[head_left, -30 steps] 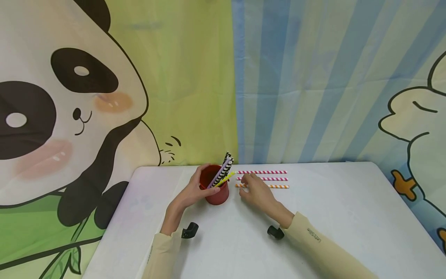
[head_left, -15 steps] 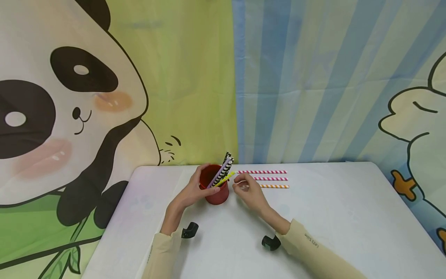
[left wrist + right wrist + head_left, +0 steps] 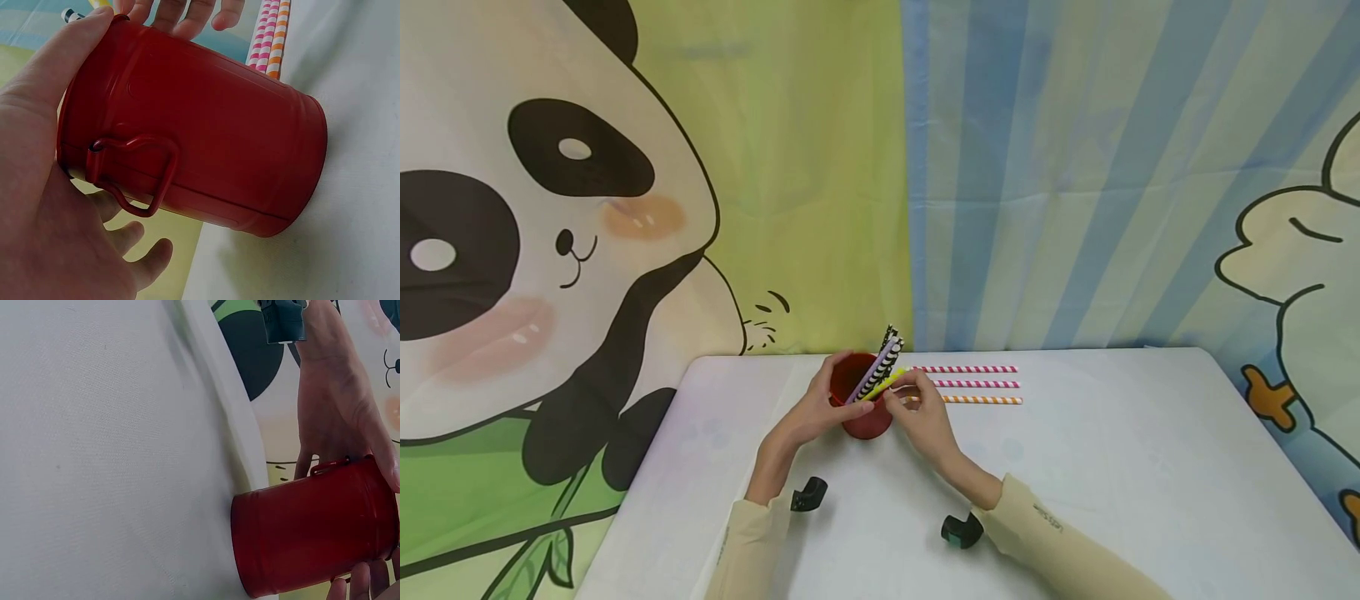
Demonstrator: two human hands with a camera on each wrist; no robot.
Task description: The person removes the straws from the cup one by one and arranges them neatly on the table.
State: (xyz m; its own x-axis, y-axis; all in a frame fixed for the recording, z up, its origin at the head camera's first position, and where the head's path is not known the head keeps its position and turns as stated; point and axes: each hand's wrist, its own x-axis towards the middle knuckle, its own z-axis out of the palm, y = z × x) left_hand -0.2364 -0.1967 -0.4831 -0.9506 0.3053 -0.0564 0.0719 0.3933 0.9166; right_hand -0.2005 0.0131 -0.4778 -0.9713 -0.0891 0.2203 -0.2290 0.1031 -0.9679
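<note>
A red metal cup (image 3: 862,408) stands upright on a white table (image 3: 1112,475), near the table's far edge and a little left of the middle, close in front of a cartoon backdrop. Wide bare tabletop lies to the right of the cup and toward the person; the far side has little room before the backdrop.

The left hand (image 3: 808,414) grips the cup from its left side — thumb along the rim, fingers curled round the wall beside the wire handle (image 3: 134,175). Several straws lean out of the cup to the right, among them a yellow straw (image 3: 886,384), a purple one and a black-and-white one.

The right hand (image 3: 921,417) sits just right of the cup, its fingertips at the rim, pinching the yellow straw's upper end as far as the head view shows. Three striped straws (image 3: 977,384) — two pink, one orange — lie flat in parallel rows behind that hand.

A second ago the right hand rested on the flat straws; it has since moved left to the cup. The cup and left hand have stayed put.
</note>
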